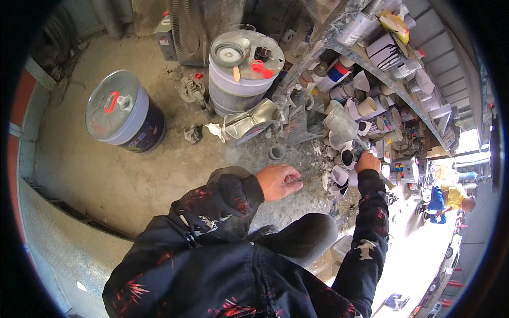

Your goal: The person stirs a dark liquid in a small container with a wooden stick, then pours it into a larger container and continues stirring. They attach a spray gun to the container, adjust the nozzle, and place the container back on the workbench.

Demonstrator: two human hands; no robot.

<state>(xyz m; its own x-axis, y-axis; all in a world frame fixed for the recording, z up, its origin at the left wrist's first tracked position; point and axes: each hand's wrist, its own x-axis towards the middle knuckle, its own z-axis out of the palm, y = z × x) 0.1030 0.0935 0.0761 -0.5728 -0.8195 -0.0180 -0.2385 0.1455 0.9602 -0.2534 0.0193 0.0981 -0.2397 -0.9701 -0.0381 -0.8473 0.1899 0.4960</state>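
My left hand (pixel 278 182) hovers over the stained concrete floor, its fingers loosely bent, a gap before the thumb, nothing visible in it. A small grey cup (pixel 277 152) stands on the floor just beyond it. On the right, my right hand (pixel 368 161) is reached out to the shelf's foot. Its fingers are curled on a greyish object (pixel 360 146), mostly hidden and too unclear to name. Around that hand are a translucent plastic cup (pixel 341 121), a white cup with dark paint (pixel 347 158) and another paint-stained white cup (pixel 339 175).
A metal shelf (pixel 389 77) crammed with paint cans rises on the right. Ahead stand a lidded drum (pixel 238 89), a cut-open tin (pixel 252 119) and a second drum (pixel 127 111) with a red handle. A person in yellow (pixel 455 198) crouches farther off, right.
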